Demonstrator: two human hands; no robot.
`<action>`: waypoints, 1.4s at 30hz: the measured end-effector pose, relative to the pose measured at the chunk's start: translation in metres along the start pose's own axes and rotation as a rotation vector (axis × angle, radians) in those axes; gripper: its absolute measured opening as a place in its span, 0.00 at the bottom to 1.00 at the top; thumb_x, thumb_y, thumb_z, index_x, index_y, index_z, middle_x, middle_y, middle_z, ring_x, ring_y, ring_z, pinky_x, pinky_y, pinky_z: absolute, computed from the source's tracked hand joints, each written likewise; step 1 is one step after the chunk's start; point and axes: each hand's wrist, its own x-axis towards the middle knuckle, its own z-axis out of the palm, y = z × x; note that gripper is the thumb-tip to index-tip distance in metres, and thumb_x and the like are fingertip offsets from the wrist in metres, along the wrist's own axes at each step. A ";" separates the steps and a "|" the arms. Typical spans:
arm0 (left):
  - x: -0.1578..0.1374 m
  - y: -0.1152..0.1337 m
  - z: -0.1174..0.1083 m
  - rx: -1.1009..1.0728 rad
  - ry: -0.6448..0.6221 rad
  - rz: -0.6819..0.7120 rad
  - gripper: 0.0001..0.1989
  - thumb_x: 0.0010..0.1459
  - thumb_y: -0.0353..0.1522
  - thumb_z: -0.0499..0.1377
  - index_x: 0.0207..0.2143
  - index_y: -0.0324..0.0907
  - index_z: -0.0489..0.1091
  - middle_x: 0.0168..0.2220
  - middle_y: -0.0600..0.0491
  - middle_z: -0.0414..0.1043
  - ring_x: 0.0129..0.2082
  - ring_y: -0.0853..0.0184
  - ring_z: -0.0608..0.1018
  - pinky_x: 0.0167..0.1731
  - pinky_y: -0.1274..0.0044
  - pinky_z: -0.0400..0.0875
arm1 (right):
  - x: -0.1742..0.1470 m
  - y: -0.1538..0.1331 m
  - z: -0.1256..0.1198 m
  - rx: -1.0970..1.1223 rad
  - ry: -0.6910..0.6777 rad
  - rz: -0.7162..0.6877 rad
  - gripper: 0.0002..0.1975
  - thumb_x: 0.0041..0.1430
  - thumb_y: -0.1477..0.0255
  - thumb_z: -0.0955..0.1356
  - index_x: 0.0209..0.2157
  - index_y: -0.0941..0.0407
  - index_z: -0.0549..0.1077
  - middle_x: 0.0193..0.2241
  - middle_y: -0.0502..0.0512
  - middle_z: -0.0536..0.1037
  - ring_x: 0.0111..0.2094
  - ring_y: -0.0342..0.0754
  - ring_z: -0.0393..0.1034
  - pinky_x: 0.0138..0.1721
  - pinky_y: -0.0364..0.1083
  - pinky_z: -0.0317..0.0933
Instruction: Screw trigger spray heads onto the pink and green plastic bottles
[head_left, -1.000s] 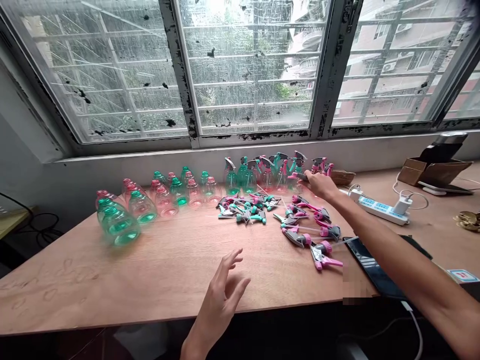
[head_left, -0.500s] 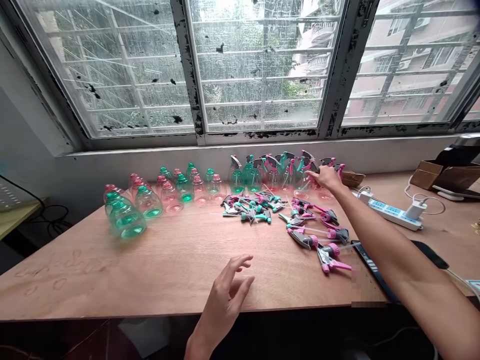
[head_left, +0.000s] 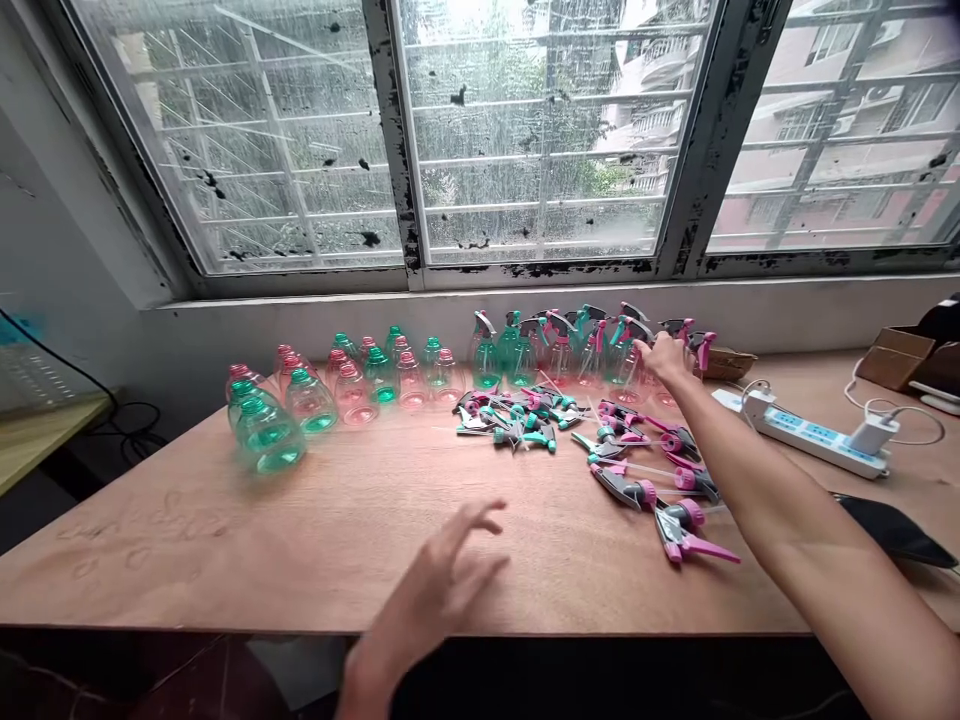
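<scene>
My right hand (head_left: 664, 358) reaches to the back right of the table, its fingers closed at the top of a pink spray bottle (head_left: 628, 385) in the row by the wall. The hand partly hides that bottle and its neighbours. Above the front edge, my left hand (head_left: 431, 585) hovers with fingers apart, holding nothing and blurred by motion. Beyond it lies a pile of green and pink trigger sprayer heads (head_left: 517, 415). Pink and grey sprayer heads (head_left: 686, 530) with thin tubes lie below my right forearm. Bottles with sprayers fitted, such as a green one (head_left: 486, 360), line the wall.
Open-topped green and pink bottles (head_left: 360, 395) stand in a group at the back left. A white power strip (head_left: 817, 440) with plugs and cables lies at right, near a cardboard box (head_left: 896, 355) and a black flat object (head_left: 896, 530). Windows rise behind the wooden table (head_left: 225, 540).
The view has turned slightly left, so the table's things appear further right. My left hand has shifted a little left and stays open. My right hand remains at the bottle row.
</scene>
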 end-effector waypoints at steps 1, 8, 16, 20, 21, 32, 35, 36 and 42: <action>0.009 -0.001 -0.019 0.029 0.051 -0.009 0.22 0.72 0.41 0.60 0.65 0.58 0.65 0.58 0.54 0.79 0.52 0.64 0.84 0.57 0.70 0.79 | -0.004 0.001 0.000 0.010 0.007 0.008 0.18 0.73 0.63 0.71 0.58 0.57 0.75 0.56 0.61 0.78 0.52 0.57 0.78 0.52 0.60 0.75; 0.156 -0.036 -0.109 0.294 0.281 -0.111 0.25 0.74 0.45 0.56 0.65 0.41 0.68 0.62 0.40 0.74 0.61 0.49 0.77 0.61 0.54 0.72 | -0.029 -0.008 -0.020 0.094 0.154 -0.056 0.38 0.71 0.62 0.70 0.70 0.69 0.56 0.66 0.84 0.65 0.64 0.74 0.66 0.59 0.64 0.67; 0.259 -0.106 -0.039 0.490 0.338 -0.135 0.21 0.70 0.38 0.64 0.61 0.41 0.70 0.62 0.43 0.72 0.57 0.53 0.79 0.55 0.56 0.77 | -0.058 -0.058 -0.028 0.123 -0.122 -0.569 0.19 0.74 0.65 0.70 0.62 0.53 0.72 0.66 0.63 0.71 0.60 0.60 0.72 0.58 0.63 0.70; 0.266 -0.124 -0.021 0.502 0.398 -0.158 0.21 0.69 0.38 0.64 0.61 0.40 0.71 0.61 0.42 0.72 0.56 0.53 0.79 0.54 0.57 0.78 | -0.085 -0.075 -0.002 0.091 -0.497 -0.772 0.17 0.73 0.66 0.72 0.58 0.56 0.75 0.57 0.60 0.78 0.51 0.56 0.78 0.51 0.58 0.76; 0.268 -0.128 -0.020 0.501 0.408 -0.169 0.21 0.69 0.38 0.64 0.61 0.40 0.71 0.61 0.42 0.73 0.55 0.54 0.79 0.54 0.57 0.78 | -0.091 -0.079 0.004 0.083 -0.557 -0.795 0.17 0.73 0.66 0.72 0.58 0.56 0.75 0.57 0.60 0.78 0.51 0.56 0.78 0.51 0.58 0.76; 0.256 -0.150 -0.051 0.402 0.406 -0.222 0.20 0.70 0.38 0.64 0.60 0.41 0.71 0.60 0.44 0.74 0.54 0.55 0.80 0.52 0.59 0.79 | -0.129 -0.118 0.018 0.109 -0.570 -0.701 0.16 0.73 0.66 0.71 0.58 0.55 0.75 0.58 0.60 0.78 0.51 0.56 0.78 0.51 0.58 0.76; 0.248 -0.150 -0.056 0.336 0.393 -0.232 0.20 0.70 0.38 0.64 0.60 0.41 0.71 0.59 0.44 0.74 0.54 0.55 0.80 0.52 0.59 0.79 | -0.132 -0.121 -0.003 0.264 -0.476 -0.699 0.17 0.73 0.65 0.72 0.58 0.56 0.75 0.56 0.60 0.79 0.49 0.55 0.79 0.49 0.57 0.77; 0.244 -0.149 -0.058 0.312 0.387 -0.233 0.20 0.70 0.38 0.64 0.60 0.41 0.71 0.59 0.44 0.74 0.53 0.55 0.80 0.52 0.59 0.79 | -0.135 -0.120 -0.013 0.318 -0.439 -0.708 0.16 0.73 0.66 0.71 0.58 0.57 0.75 0.54 0.60 0.79 0.48 0.54 0.79 0.48 0.57 0.77; 0.232 -0.124 -0.072 0.127 0.396 -0.181 0.20 0.70 0.38 0.64 0.60 0.41 0.71 0.59 0.44 0.74 0.54 0.55 0.80 0.52 0.58 0.79 | -0.197 -0.056 -0.088 0.584 -0.263 -0.910 0.14 0.71 0.73 0.69 0.56 0.55 0.77 0.54 0.61 0.83 0.52 0.57 0.80 0.55 0.56 0.74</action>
